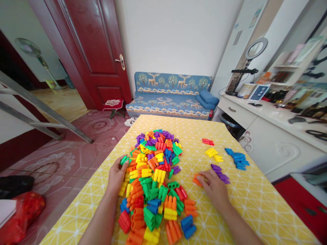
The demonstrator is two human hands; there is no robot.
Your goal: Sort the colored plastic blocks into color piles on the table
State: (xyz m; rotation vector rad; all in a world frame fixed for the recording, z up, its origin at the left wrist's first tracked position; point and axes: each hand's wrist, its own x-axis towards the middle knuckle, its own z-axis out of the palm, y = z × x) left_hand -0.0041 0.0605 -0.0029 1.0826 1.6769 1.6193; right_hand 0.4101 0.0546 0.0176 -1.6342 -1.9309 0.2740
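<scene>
A large heap of plastic tube-shaped building blocks [146, 172] in green, orange, yellow, red, blue and purple covers the left and middle of the table. At its left edge, my left hand [116, 175] has its fingers closed on a green block [124, 159]. My right hand [214, 189] is to the right of the heap, closed on an orange block [197, 180] at the tabletop; its fingers partly hide the block. Just beyond that hand lie purple blocks [220, 174]. Farther off are yellow blocks [214, 154], a red block [207, 141] and a group of blue blocks [238, 159].
A yellow patterned cloth [194, 127] covers the table. Behind it stands a blue sofa [166, 98]. A white dresser [265, 126] with a ring light [257, 49] is at the right. To the left are a metal ladder [48, 112] and a red stool [113, 104].
</scene>
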